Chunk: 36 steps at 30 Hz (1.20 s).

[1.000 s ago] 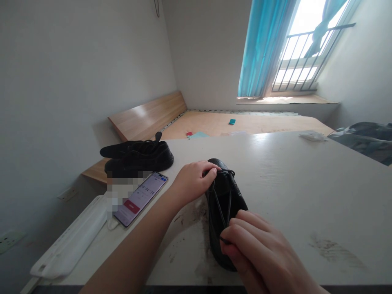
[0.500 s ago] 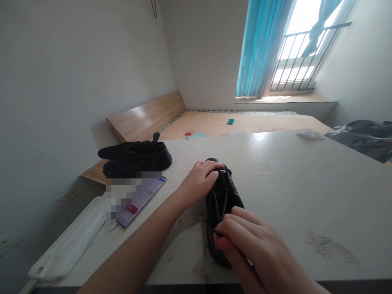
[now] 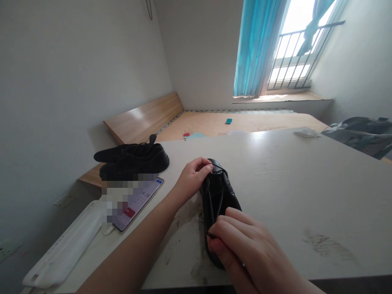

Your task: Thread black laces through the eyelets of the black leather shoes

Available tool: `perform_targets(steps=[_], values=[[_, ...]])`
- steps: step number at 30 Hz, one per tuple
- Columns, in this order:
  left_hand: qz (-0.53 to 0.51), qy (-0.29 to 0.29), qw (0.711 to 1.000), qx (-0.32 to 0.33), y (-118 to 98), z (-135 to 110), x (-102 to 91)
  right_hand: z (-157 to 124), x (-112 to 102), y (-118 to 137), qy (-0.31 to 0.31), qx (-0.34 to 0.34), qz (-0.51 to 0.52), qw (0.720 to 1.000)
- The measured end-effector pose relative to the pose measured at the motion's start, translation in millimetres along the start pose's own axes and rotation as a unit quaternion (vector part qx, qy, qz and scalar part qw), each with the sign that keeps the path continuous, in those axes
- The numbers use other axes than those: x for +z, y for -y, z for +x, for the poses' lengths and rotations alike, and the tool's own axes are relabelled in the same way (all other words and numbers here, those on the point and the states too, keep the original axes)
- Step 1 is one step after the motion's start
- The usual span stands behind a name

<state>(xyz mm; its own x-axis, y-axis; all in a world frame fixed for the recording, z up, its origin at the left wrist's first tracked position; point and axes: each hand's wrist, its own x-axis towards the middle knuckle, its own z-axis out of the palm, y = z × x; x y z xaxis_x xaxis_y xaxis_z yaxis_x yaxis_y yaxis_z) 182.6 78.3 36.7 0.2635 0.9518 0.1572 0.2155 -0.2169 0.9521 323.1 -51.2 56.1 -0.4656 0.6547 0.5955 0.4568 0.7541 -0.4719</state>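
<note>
A black shoe (image 3: 223, 192) lies lengthwise in front of me on the white table, sole down. Near its far end, my left hand (image 3: 197, 173) pinches a black shoelace (image 3: 219, 167) between thumb and forefinger. That lace stretches across the shoe to its right edge. Two lace strands run along the shoe's opening toward my right hand (image 3: 239, 241). The right fingers are closed over the near part of the shoe, with a dark lace tip sticking out of them. My right hand hides much of the shoe's near right side.
Another black shoe (image 3: 134, 161) stands at the table's left, with a dark insole-like piece on it. A lit phone (image 3: 137, 208) and a long white plastic case (image 3: 65, 245) lie nearer. Dark smudges (image 3: 329, 245) mark the white tabletop (image 3: 284, 196).
My left hand has shifted slightly left, drawing the lace out at the shoe's far end. The right hand keeps its closed grip, and the whole view has shifted a little.
</note>
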Motion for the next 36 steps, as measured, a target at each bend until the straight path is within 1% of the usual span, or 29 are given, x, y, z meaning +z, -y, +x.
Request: perform_targets(steps=[3,9,12,15,18,20,22,25,28,31,34,36], values=[[-0.028,-0.013,0.999,-0.019,2.9,2.9,0.4,-0.7,0.4,-1.3,-0.004,-0.005,0.004,1.0],[-0.006,-0.045,0.998,-0.036,12.4,8.0,-3.9,-1.5,1.1,-3.1,-0.009,-0.011,0.015,1.0],[0.021,-0.045,0.998,-0.03,13.2,10.1,-7.4,-1.3,1.3,-3.0,-0.009,-0.009,0.012,1.0],[0.056,-0.022,0.998,-0.011,7.2,9.3,-11.2,-0.6,1.0,-3.4,-0.009,-0.01,0.015,1.0],[0.074,0.016,0.997,0.026,-0.6,6.0,-12.6,-0.3,-3.4,-3.0,-0.005,-0.003,0.029,1.0],[0.078,0.053,0.994,0.055,-3.1,3.6,-10.6,-0.6,-8.4,-1.7,-0.028,0.01,0.044,0.999],[0.083,0.071,0.991,0.075,-2.7,1.5,-6.5,-1.5,-12.4,-0.2,-0.066,0.023,0.045,0.997],[0.09,0.061,0.991,0.082,0.0,-1.3,0.0,-3.0,-11.8,0.5,-0.127,0.014,0.035,0.991],[0.082,0.056,0.992,0.084,1.6,-3.9,2.8,-3.0,-4.9,-0.3,-0.155,-0.011,0.029,0.987],[0.078,0.045,0.992,0.092,3.7,-4.8,2.5,-2.8,0.1,0.8,-0.135,-0.023,0.013,0.99],[0.092,0.032,0.992,0.086,8.7,-2.8,2.9,-6.7,0.1,6.3,-0.114,-0.036,0.005,0.993],[0.106,0.023,0.991,0.076,12.6,-0.7,4.0,-12.4,-1.5,11.9,-0.125,-0.031,0.006,0.992]])
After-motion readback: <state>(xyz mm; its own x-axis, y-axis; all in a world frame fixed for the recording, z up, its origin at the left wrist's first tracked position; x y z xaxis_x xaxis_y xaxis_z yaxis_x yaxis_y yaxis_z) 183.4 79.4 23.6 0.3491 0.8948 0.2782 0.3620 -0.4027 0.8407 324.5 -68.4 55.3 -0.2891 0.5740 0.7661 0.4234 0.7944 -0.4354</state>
